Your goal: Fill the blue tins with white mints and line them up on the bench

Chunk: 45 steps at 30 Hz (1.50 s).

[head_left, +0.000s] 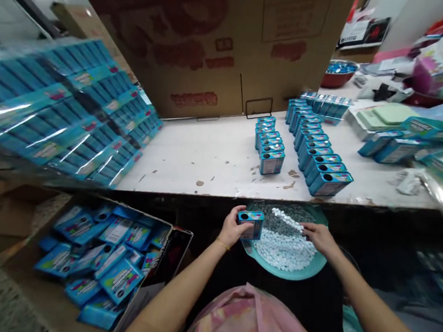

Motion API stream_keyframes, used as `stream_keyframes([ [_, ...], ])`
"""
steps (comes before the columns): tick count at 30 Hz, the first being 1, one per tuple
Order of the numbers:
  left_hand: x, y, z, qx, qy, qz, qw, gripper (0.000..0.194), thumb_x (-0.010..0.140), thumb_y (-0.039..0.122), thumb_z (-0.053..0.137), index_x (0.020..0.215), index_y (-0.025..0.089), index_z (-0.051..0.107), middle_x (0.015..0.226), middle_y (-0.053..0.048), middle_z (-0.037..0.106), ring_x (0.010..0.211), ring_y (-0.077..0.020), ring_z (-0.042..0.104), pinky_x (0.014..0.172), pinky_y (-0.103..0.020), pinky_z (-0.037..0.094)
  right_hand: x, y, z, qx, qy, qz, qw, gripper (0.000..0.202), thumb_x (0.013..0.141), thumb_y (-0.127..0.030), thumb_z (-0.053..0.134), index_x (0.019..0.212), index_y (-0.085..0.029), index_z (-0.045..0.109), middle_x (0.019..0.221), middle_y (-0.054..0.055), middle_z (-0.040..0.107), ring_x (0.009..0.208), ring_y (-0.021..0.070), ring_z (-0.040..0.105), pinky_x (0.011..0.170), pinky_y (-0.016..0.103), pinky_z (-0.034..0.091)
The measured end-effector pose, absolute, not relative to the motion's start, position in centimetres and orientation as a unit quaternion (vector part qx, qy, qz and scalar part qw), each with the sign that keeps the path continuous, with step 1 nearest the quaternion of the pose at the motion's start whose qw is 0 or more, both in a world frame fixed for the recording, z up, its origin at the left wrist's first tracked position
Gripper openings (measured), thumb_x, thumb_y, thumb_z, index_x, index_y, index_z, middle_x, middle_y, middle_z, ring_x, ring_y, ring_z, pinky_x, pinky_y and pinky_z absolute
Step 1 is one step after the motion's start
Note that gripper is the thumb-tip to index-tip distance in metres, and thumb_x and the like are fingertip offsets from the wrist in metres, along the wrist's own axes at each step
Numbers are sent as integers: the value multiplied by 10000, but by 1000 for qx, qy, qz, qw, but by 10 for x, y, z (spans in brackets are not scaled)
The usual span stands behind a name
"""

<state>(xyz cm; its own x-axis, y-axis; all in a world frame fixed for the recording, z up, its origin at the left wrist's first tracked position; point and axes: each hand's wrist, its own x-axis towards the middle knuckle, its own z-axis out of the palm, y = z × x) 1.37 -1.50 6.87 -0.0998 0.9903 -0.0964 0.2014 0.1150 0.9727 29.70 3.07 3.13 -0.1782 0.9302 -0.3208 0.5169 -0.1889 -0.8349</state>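
Blue tin (253, 227), at nine o'clock of the basin (293, 275), sits inside the left hand's (231, 232) curled fingers; the right hand's (320, 237) fingers pinch a narrow strip (290, 222). Tilting it could spill white pellets (279, 214).

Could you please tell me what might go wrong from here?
The white pieces heaped on the strip at the right hand could roll off its sides. The left hand holds the tin over the basin, which sits on the lap, so a shift of the legs might spill it.
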Motion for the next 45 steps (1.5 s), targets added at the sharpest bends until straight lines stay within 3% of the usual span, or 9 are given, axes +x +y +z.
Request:
stream_keyframes([
  [6,50,4,61,604,574,403,378,532,580,178,654,1076,161,462,1011,-56,565,915,-172,540,840,-316,413,302,37,108,-561,-696,427,137,321,670,-213,468,888,-127,688,634,35,642,556,120,531,525,210,395],
  [13,76,8,48,682,555,351,321,524,613,161,617,1105,180,440,1002,-53,580,936,-192,549,842,-335,421,270,32,155,-570,-791,208,-79,287,744,-195,439,885,-262,680,901,45,668,873,178,581,683,227,400],
  [16,80,6,43,700,552,337,303,507,626,157,604,1106,188,445,1024,-54,577,956,-195,545,845,-331,425,254,28,168,-557,-806,139,-145,297,750,-163,425,924,-228,657,951,94,647,900,203,581,719,269,414],
  [21,80,4,37,698,562,326,302,512,625,162,605,1109,188,441,1022,-54,583,946,-195,553,842,-331,431,238,28,179,-532,-826,84,-166,313,784,-146,383,1009,-136,602,957,171,626,906,220,584,753,322,428],
  [27,76,5,25,682,564,340,318,566,586,180,632,1117,161,438,1008,-69,586,936,-194,555,841,-334,428,228,20,173,-504,-854,47,-125,286,778,-122,372,929,-110,615,886,162,642,844,248,602,679,343,456],
  [30,75,5,15,668,580,335,326,501,545,230,666,1016,155,509,977,-76,593,925,-208,557,828,-345,429,221,14,170,-494,-859,50,-125,263,787,-136,387,916,-105,615,882,171,639,857,227,600,691,312,450],
  [36,64,2,14,603,623,332,373,418,553,340,659,913,152,557,794,-29,619,740,-173,580,705,-306,456,256,15,165,-538,-829,54,-144,259,791,-127,378,901,-133,612,908,160,632,855,206,596,698,284,432],
  [41,35,1,23,535,642,403,372,450,586,428,628,928,146,547,799,-27,608,737,-165,569,696,-291,459,304,14,109,-631,-744,145,-167,315,773,-82,355,948,-176,599,962,124,625,918,219,574,738,312,419],
  [45,29,3,25,547,609,393,419,420,594,417,625,905,148,546,808,-27,602,757,-166,563,718,-299,462,274,7,50,-652,-710,218,-152,349,786,-81,332,1000,-184,588,987,110,625,932,195,568,740,275,410],
])
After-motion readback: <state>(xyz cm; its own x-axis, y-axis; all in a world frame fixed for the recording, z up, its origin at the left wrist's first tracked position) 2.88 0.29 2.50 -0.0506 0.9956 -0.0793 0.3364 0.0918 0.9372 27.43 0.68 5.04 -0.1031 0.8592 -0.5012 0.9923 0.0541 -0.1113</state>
